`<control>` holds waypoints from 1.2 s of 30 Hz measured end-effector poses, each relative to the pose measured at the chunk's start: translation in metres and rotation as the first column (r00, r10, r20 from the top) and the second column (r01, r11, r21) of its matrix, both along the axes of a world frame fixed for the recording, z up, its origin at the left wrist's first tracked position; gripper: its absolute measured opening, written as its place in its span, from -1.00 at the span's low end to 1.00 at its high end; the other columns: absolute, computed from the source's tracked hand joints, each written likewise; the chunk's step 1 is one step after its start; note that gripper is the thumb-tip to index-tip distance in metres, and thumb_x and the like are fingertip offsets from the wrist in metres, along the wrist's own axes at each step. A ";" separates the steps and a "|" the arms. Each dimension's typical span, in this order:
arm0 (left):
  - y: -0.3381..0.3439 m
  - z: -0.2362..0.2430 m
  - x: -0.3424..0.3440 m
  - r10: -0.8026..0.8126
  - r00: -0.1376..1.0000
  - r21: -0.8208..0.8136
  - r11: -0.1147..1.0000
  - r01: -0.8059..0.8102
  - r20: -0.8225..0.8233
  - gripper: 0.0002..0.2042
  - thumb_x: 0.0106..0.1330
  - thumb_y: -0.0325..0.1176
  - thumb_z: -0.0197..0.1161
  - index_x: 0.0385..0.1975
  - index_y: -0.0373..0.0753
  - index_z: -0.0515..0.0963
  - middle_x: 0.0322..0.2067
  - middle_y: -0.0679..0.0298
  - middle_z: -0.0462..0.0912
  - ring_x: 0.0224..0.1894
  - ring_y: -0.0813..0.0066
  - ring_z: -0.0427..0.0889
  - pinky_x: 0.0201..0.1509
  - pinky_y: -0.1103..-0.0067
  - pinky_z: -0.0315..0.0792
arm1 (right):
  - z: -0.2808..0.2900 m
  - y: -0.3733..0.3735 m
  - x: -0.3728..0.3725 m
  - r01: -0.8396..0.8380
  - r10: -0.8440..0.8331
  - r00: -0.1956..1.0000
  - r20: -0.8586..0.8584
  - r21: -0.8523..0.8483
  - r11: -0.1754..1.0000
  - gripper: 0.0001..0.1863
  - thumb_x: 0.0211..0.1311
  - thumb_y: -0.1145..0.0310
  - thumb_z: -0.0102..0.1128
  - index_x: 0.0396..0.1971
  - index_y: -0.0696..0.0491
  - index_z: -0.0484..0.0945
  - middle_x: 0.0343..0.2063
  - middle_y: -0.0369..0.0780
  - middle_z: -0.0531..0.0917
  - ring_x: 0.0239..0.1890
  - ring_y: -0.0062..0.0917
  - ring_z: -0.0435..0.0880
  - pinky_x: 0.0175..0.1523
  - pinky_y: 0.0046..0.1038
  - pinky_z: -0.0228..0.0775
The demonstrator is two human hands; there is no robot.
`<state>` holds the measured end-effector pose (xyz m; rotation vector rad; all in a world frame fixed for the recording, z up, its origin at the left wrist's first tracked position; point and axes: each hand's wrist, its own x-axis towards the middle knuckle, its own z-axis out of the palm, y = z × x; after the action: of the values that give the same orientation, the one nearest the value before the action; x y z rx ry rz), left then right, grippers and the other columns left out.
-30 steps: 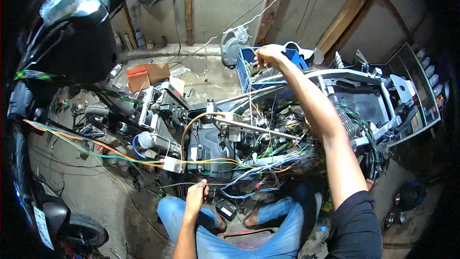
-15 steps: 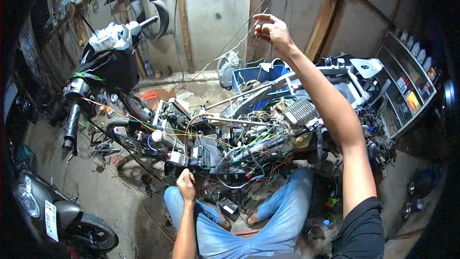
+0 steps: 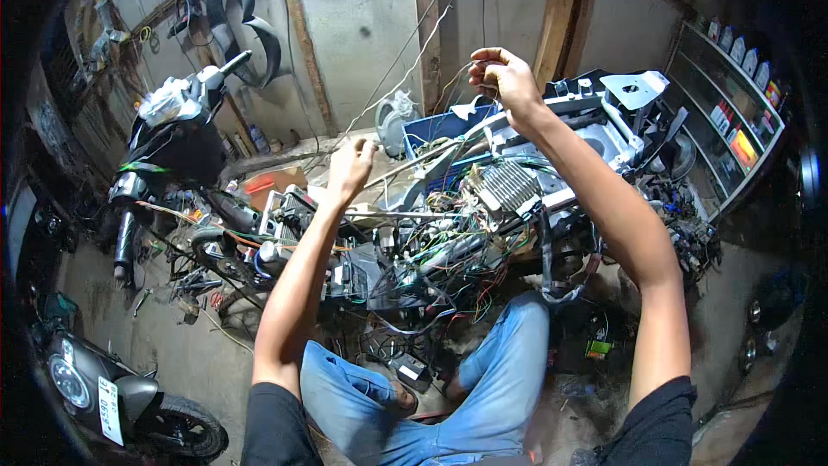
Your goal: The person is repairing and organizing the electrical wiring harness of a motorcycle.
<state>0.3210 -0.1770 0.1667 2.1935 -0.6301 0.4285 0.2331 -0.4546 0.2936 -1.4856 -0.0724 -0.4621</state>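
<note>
My right hand (image 3: 504, 86) is raised high at centre, its fingers pinched on a thin wire (image 3: 457, 81) that hangs down toward the bike frame. My left hand (image 3: 352, 168) is lifted left of it, fingers curled, just below a pale hanging cable (image 3: 407, 72); what it grips is too small to make out. Beneath both hands lies a stripped motorbike frame (image 3: 623, 133) with tangled coloured wires (image 3: 444, 263), a finned metal part (image 3: 504, 183) and black parts.
A handlebar assembly (image 3: 129, 233) stands at left, above a parked motorbike (image 3: 69, 375). A blue crate (image 3: 418, 134) and grey jug (image 3: 392, 129) sit behind the frame. A glass shelf (image 3: 724, 129) with bottles is at right. Loose parts lie around my legs (image 3: 509, 354).
My left hand has risen from beside my knee to above the frame. My right hand rose, then came slightly down and rightward. The view has tilted and shifted.
</note>
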 end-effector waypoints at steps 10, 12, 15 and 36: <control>-0.121 -0.086 0.145 -0.076 0.503 0.303 0.717 0.627 -0.861 -0.52 0.16 0.06 0.12 -0.07 -0.16 0.58 -0.03 0.15 0.58 0.00 0.23 0.57 0.02 0.27 0.45 | -0.003 -0.030 -0.013 -0.116 0.117 0.993 -0.031 0.012 0.993 -0.69 0.10 0.63 -0.03 -0.11 0.15 0.43 -0.28 -0.23 0.58 -0.26 -0.57 0.59 -0.13 -0.55 0.46; -0.138 -0.093 0.160 -0.053 0.257 0.166 0.635 0.755 -0.965 -0.45 0.15 0.13 0.15 0.06 -0.08 0.49 0.14 0.20 0.44 0.13 0.21 0.45 0.15 0.22 0.36 | -0.005 -0.032 -0.012 -0.170 0.170 0.985 -0.002 0.074 0.983 -0.63 0.04 0.68 -0.12 -0.10 0.18 0.39 -0.26 -0.19 0.58 -0.23 -0.54 0.58 -0.10 -0.55 0.47; -0.163 -0.123 0.168 0.036 0.244 0.220 0.568 0.793 -0.969 -0.24 0.05 0.24 0.25 0.16 -0.18 0.36 0.19 0.11 0.36 0.16 0.18 0.40 0.17 0.22 0.35 | -0.013 -0.037 -0.007 -0.182 0.181 0.983 0.023 0.135 0.974 -0.63 0.04 0.67 -0.12 -0.08 0.18 0.38 -0.26 -0.19 0.55 -0.26 -0.54 0.57 -0.14 -0.57 0.45; -0.078 -0.065 0.273 -0.029 0.865 -0.252 0.961 -0.115 -0.501 -0.73 0.33 -0.19 0.13 -0.19 -0.24 0.60 -0.33 0.30 0.63 -0.26 0.47 0.60 -0.19 0.44 0.58 | -0.058 -0.023 -0.011 -0.130 0.160 0.917 -0.365 0.106 0.986 -0.65 0.03 0.61 -0.03 -0.11 0.22 0.37 -0.21 -0.13 0.51 -0.21 -0.49 0.56 -0.09 -0.49 0.42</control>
<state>0.5941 -0.2546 0.1020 1.9375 -0.2163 -0.0456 0.2217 -0.4779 0.2355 -1.4539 0.1350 -0.0558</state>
